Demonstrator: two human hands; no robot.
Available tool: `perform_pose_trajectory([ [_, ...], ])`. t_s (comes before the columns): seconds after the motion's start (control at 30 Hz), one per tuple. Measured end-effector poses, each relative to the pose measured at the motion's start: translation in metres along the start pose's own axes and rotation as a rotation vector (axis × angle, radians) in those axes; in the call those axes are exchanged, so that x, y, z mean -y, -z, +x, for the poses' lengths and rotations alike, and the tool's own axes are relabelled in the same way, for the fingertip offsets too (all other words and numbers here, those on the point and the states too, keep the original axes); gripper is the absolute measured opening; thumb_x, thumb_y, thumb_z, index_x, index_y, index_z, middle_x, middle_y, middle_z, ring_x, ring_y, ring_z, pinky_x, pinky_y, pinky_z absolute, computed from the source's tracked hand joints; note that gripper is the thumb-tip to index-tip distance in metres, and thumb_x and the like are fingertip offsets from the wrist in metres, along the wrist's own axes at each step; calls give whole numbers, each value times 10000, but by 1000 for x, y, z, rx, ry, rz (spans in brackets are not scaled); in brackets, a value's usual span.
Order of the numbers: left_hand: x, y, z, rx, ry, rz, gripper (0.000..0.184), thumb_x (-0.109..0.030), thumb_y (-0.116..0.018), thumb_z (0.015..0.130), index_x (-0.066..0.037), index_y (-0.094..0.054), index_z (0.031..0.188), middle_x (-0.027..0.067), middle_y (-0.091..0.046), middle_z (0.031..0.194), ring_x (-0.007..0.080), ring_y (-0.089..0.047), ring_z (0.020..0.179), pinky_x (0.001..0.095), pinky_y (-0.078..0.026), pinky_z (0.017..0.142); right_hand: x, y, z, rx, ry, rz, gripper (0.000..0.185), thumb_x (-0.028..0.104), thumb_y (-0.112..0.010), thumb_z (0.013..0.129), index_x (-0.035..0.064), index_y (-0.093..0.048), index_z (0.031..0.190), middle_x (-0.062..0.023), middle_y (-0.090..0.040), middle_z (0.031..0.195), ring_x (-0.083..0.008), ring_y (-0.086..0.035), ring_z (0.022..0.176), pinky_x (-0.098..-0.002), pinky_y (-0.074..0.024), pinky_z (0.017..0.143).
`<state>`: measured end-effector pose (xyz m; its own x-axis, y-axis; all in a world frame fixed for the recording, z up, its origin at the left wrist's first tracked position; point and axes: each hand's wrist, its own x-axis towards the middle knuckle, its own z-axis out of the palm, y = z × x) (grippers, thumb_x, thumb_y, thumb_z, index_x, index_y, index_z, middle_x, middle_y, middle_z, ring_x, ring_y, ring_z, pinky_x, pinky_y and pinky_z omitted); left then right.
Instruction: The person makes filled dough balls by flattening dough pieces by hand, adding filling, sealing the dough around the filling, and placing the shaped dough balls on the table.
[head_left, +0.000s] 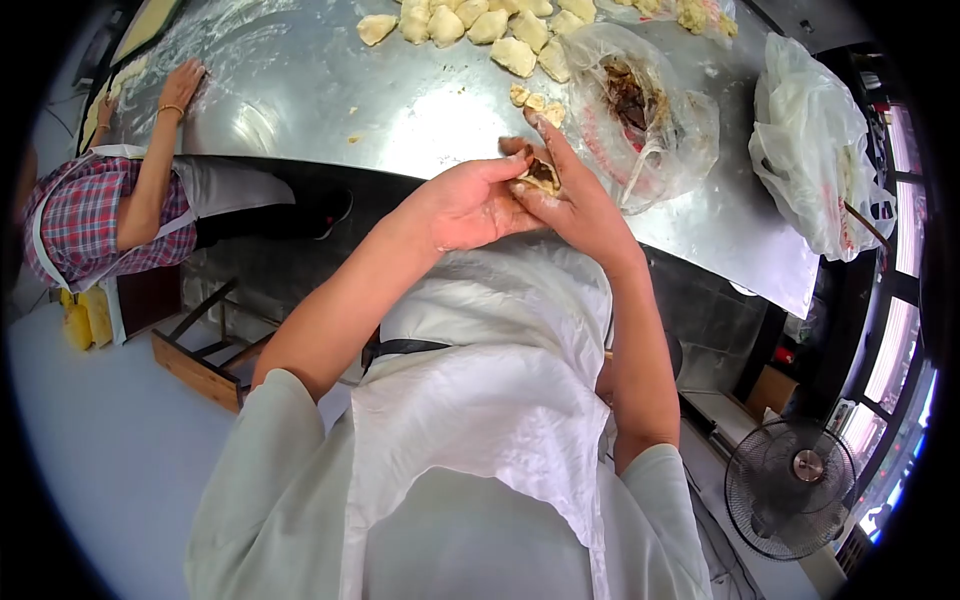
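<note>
Just above the table's near edge, both of my hands meet around a small piece of dough (pixel 541 176) with dark filling showing in its open middle. My left hand (pixel 462 208) is curled, its thumb against the dough's left side. From the other side, my right hand (pixel 578 200) cups the same piece, its fingers dusted with flour. Parts of the dough are hidden by the fingers. A few small dough bits (pixel 536 101) lie just beyond my right hand. To the right of them is a clear plastic bag (pixel 690 125) with dark brown filling (pixel 628 95) inside.
Several dough pieces (pixel 488 27) lie along the back of the metal table (pixel 330 110). A white plastic bag (pixel 810 140) stands at the right corner. On the left, a co-worker's hand (pixel 181 84) rests on the floured surface. A stool (pixel 205 365) and a fan (pixel 790 490) stand below.
</note>
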<state>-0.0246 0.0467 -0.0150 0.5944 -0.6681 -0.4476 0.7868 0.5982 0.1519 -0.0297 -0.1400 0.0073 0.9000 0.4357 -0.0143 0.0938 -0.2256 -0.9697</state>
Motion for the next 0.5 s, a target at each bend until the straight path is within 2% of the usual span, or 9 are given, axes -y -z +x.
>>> perform_pose_trajectory([
  [0.03,-1,3,1,23,27,-9,323,-191,-472,1102,-23,-509,1375,172,-594,1363,287,-610,1264,473,-510,1098,1,0,1,-4,37,-60,829,70,-727,907,25,-275,1600,-208,-591,1422,-260,-569,1318,-365,-471,1085],
  [0.13,6,-2,0,32,-102,36,320,-205,-480,1102,-15,-525,1355,154,-611,1331,271,-624,1237,438,-523,1072,9,3,-9,-152,-26,128,861,115,-768,902,21,-272,1600,-208,-582,1439,-269,-553,1345,-374,-462,1103],
  [0.17,6,-8,-1,18,-123,69,309,-194,-482,1100,-17,-535,1347,147,-621,1314,260,-633,1217,429,-533,1054,9,-2,-12,-207,-69,51,792,142,-781,889,10,-360,1547,-227,-609,1386,-334,-591,1296,-408,-475,1070],
  [0.27,15,-19,2,-15,-144,184,274,-155,-488,1090,-21,-563,1316,122,-651,1256,222,-661,1147,393,-561,996,-1,-10,-10,-210,-37,-334,661,182,-792,871,-15,-486,1423,-245,-641,1281,-405,-623,1177,-448,-494,991],
  [0.3,15,-19,4,-28,-159,234,259,-136,-492,1083,-22,-573,1302,112,-661,1231,205,-671,1117,376,-570,974,-6,-12,-8,-253,27,-331,544,200,-793,846,-16,-568,1292,-253,-656,1165,-450,-608,1078,-480,-486,933],
  [0.5,16,-26,8,-210,-202,349,199,-43,-497,1048,-12,-598,1218,69,-677,1129,142,-685,977,306,-586,862,-1,-16,-1,-238,84,-485,497,142,-730,817,-9,-579,1266,-251,-660,1088,-443,-599,1051,-496,-473,927],
])
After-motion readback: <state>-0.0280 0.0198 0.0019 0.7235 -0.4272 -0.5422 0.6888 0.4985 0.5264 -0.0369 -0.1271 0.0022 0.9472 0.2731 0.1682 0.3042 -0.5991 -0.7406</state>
